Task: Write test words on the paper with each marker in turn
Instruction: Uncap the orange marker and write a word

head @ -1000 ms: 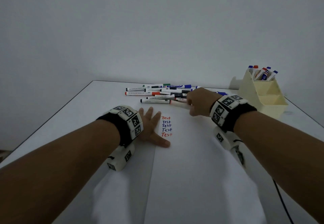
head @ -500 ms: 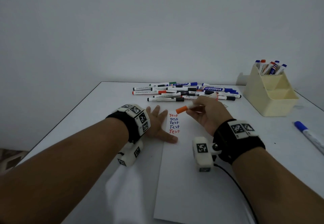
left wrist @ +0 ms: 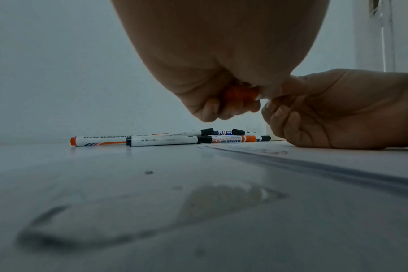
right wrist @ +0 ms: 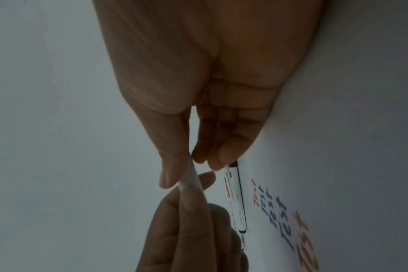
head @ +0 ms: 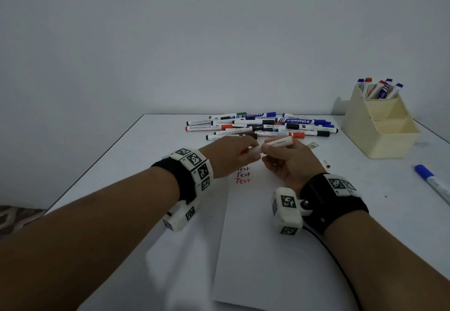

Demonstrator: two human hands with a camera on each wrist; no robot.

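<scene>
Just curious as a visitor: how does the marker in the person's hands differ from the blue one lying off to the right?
The orange marker is gripped by both the left hand and right hand above the paper; the blue marker lies untouched on the table. One cap is orange, the other blue. Both have white barrels.

A: What's past the work itself?
B: A white table (head: pixel 146 164) against a plain grey wall (head: pixel 170 42). At 2 o'clock on it stands a cream holder (head: pixel 389 140), stepped, its tallest compartment at the back.
A: Anything loose?
B: A small scrap (head: pixel 313 144) lies at about 1 o'clock, well apart from the holder. A dark speck (head: pixel 328 166) lies nearer. I can't tell what it is.
A: And off the table?
B: Patterned floor (head: pixel 14 215) at 8 o'clock.
</scene>
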